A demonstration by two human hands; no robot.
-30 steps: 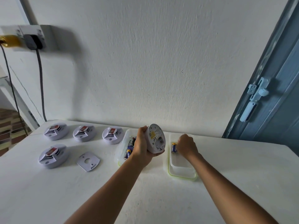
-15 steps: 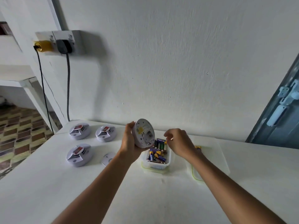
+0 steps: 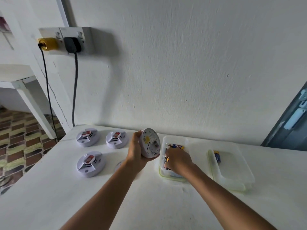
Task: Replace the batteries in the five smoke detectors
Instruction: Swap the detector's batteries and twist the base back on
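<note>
White table against the wall, everything on it. Right side: a shallow clear tray with 1 blue battery in its far-left corner, likely the spent cell. Next to it, left, a clear tub of mixed batteries, presumably the fresh stock.

3 smoke detectors in view sitting face-up at left: 2 in the back row, 1 nearer. A backplate peeks out just behind the left forearm, mostly hidden. A 5th detector isn't in frame now.

Left hand grips the open detector by its rim, fingers wrapped round the back, held tilted above the table just left of the tub, underside facing camera. Battery bay looks empty, but detail is soft.

Change: 1 s ago the right hand was at the shallow tray by the blue cell; 0.5 s ago it was in the air above the tub; now the right hand is down inside the tub, fingers curled into the batteries. Can't tell whether it has pinched one yet: fingertips are buried.

Read: old cell is out and dropped off, this is the pick of the replacement. Detector 1 of 5 is mid-swap; the 3 visible on the table still have their backs on, so most of the job remains.
</note>
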